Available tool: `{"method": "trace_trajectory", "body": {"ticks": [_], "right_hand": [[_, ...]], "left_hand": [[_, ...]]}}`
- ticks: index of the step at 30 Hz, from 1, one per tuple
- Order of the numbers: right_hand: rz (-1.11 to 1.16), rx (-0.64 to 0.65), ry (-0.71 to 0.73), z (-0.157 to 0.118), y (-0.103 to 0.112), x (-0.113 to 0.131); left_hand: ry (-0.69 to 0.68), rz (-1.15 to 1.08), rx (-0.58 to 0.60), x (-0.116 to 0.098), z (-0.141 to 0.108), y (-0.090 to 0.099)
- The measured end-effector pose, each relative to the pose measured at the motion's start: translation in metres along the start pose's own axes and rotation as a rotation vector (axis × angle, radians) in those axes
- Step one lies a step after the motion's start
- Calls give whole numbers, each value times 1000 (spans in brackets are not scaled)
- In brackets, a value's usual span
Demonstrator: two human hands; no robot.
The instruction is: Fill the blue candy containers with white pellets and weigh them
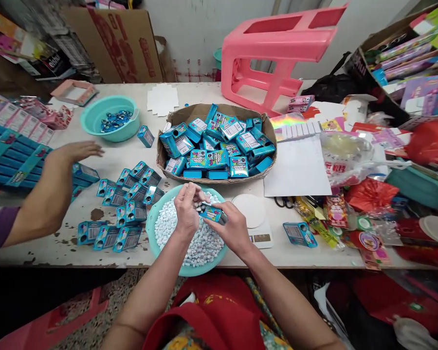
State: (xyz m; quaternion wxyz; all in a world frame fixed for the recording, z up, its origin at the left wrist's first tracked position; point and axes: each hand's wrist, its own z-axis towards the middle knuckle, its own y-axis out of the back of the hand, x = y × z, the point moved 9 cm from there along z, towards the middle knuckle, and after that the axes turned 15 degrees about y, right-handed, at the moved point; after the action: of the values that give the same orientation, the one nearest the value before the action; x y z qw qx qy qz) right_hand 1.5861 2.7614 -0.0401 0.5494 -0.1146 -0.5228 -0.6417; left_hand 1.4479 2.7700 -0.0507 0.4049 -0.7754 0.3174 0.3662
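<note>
- The right hand (236, 226) is clamped on a blue Caramelo carton (209, 212), which lies tilted above the teal basin (152, 228) of pale candies (204, 245).
- The left hand (187, 209) is curled at the carton's far end; I cannot tell whether its fingertips are closed on anything.
- The carton should be light, stiff along its folds, easily dented on the broad faces and slightly slippery from its gloss; the narrow edges offer the safest hold.
- Its open end is mostly hidden by fingers, and what seem to be a few candies there are hard to make out.
- At left, a co-worker's hand (75, 151) is blurred, the arm cut off by the frame.
</note>
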Motion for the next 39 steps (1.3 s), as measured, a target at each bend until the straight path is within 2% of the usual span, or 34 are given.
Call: {"method": "trace_trajectory", "body": {"ticks": [5, 7, 9, 10, 12, 15, 17, 19, 21, 23, 26, 29, 30, 32, 34, 36, 39], "right_hand": [[13, 18, 7, 6, -3, 3], [72, 11, 5, 5, 4, 6], [138, -12, -21, 0, 17, 6], [152, -36, -40, -4, 26, 5], [135, -80, -72, -11, 42, 1], [68, -94, -92, -20, 52, -7], [47, -87, -106, -23, 51, -12], [38, -85, -115, -25, 48, -16], [36, -68, -109, -25, 44, -17], [30, -52, -96, -24, 40, -15], [7, -26, -67, -21, 34, -10], [-42, 26, -13, -14, 22, 0], [-56, 47, 8, -11, 16, 4], [-66, 84, 45, -6, 5, 12], [-64, 105, 63, -2, -3, 17], [-57, 110, 65, 0, -8, 18], [-30, 107, 55, 1, -13, 16]], "left_hand": [[-20, -4, 47, -9, -4, 2], [-32, 1, 19, -11, 1, 16], [-49, 82, -69, -8, 12, 39], [-60, 198, -115, -4, 19, 50], [-69, 579, -157, 15, 33, 63], [-56, 1197, -82, 64, 47, 62], [-50, 1432, -44, 92, 50, 59], [-22, 1513, -35, 106, 51, 60], [57, 1386, -49, 108, 53, 65], [129, 1179, -85, 98, 54, 73], [255, 704, -119, 74, 44, 80], [324, 150, -35, 46, 24, 61], [310, 39, -2, 36, 17, 51], [239, -74, 13, 17, 5, 35], [144, -105, -27, 5, -2, 29], [83, -114, -67, 2, -4, 29], [72, -151, -87, 7, -2, 31]]}}
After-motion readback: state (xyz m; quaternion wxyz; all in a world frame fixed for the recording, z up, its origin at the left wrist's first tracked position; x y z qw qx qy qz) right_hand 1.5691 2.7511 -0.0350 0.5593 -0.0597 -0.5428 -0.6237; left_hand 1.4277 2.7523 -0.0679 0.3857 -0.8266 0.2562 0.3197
